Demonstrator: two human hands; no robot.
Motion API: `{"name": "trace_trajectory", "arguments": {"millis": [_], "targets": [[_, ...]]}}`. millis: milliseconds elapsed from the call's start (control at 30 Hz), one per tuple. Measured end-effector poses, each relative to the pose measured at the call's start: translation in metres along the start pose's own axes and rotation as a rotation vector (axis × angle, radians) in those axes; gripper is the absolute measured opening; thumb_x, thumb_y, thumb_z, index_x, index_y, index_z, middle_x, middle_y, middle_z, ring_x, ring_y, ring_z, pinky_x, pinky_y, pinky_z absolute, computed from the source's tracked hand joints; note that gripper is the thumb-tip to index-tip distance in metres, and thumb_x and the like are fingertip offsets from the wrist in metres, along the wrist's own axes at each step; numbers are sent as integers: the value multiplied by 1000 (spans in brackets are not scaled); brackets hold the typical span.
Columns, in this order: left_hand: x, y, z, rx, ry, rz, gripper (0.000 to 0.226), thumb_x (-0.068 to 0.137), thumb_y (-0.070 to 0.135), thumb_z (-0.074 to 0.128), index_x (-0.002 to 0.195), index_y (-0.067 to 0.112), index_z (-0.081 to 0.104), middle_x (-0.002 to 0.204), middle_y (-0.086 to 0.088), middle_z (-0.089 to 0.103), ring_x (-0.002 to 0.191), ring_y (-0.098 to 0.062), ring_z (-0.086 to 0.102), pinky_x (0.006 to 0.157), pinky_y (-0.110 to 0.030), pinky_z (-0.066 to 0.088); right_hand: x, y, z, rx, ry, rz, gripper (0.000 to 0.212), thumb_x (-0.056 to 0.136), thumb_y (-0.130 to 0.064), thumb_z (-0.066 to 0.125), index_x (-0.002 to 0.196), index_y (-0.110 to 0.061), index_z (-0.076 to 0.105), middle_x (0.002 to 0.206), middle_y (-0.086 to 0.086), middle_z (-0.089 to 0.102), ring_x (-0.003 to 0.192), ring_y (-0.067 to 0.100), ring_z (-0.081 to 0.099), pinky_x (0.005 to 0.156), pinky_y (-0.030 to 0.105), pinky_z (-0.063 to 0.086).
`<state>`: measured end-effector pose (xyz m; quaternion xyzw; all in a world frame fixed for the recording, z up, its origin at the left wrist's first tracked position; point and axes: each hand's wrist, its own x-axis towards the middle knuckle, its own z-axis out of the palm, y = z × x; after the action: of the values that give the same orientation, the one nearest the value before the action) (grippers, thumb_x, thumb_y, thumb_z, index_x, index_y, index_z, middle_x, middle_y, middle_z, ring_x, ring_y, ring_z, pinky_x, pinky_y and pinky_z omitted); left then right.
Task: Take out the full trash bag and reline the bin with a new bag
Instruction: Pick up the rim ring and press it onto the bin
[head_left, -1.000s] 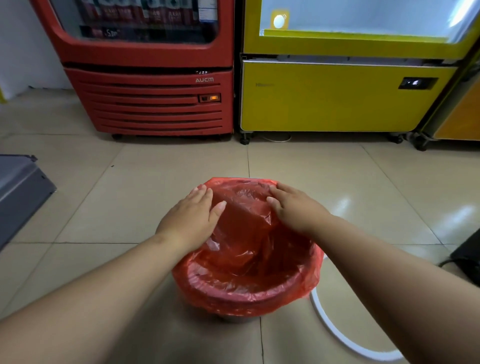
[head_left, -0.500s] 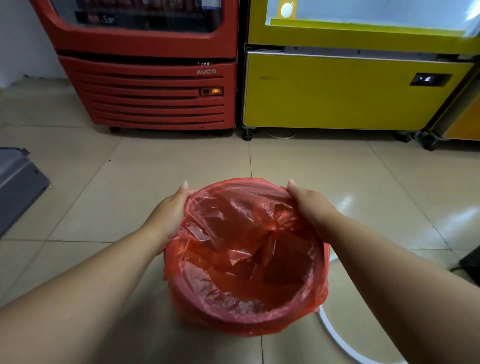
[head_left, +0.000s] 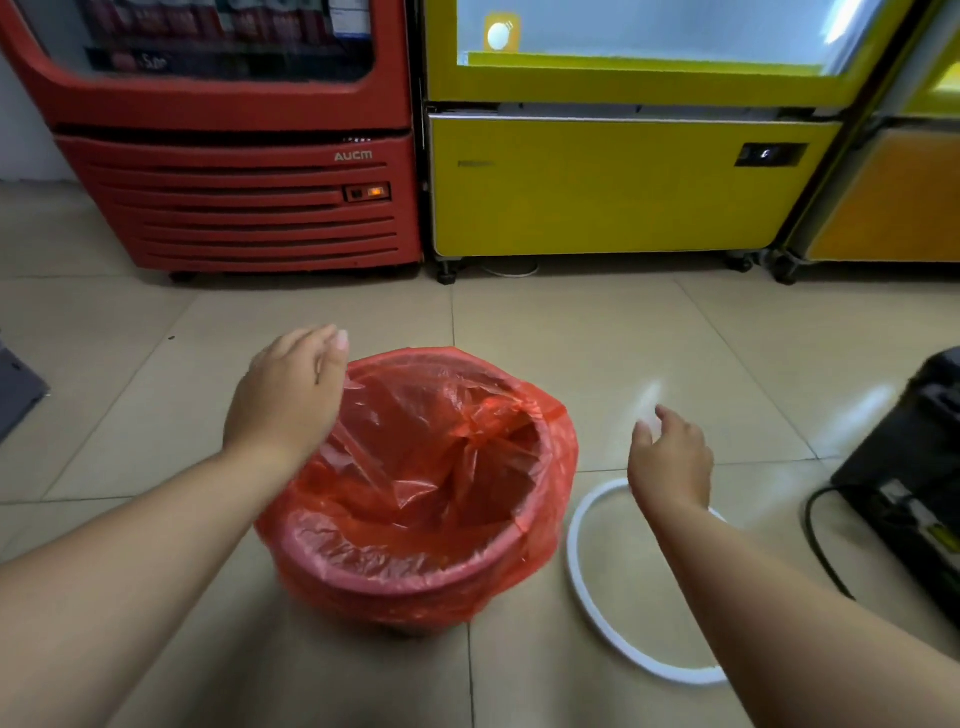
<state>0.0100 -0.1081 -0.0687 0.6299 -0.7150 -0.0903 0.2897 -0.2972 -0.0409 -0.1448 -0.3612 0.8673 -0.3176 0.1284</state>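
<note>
A round bin stands on the tiled floor, lined with a translucent red bag (head_left: 431, 467) whose edge is folded down over the rim all round. The bin itself is almost wholly covered by the bag. My left hand (head_left: 288, 397) hovers over the bag's far-left rim, fingers loosely curled, holding nothing. My right hand (head_left: 670, 460) is off to the right of the bin, apart from the bag, fingers spread and empty, above a white plastic ring (head_left: 587, 597) that lies flat on the floor.
A red drinks cooler (head_left: 234, 197) and a yellow cabinet (head_left: 597, 187) stand side by side along the back. A black device with a cable (head_left: 909, 493) sits on the floor at the right. A grey object (head_left: 18, 389) pokes in at the left edge.
Both hands have let go of the bag's rim. My right hand has swung out to the right over the white ring; my left hand has lifted slightly above the rim.
</note>
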Motion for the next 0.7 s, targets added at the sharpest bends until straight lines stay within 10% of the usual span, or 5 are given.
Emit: {"name": "trace_trajectory", "arguments": {"millis": [700], "targets": [[-37,171,98,297,-304,388,67,83,53,14,135,22,42,148,-3,40,137,-19,33,115,-38,18,0,208,-17,-340,-507,321,56,95,-31,33,149,-28,17,161,2,2,147,24,6,121,37,10]]}}
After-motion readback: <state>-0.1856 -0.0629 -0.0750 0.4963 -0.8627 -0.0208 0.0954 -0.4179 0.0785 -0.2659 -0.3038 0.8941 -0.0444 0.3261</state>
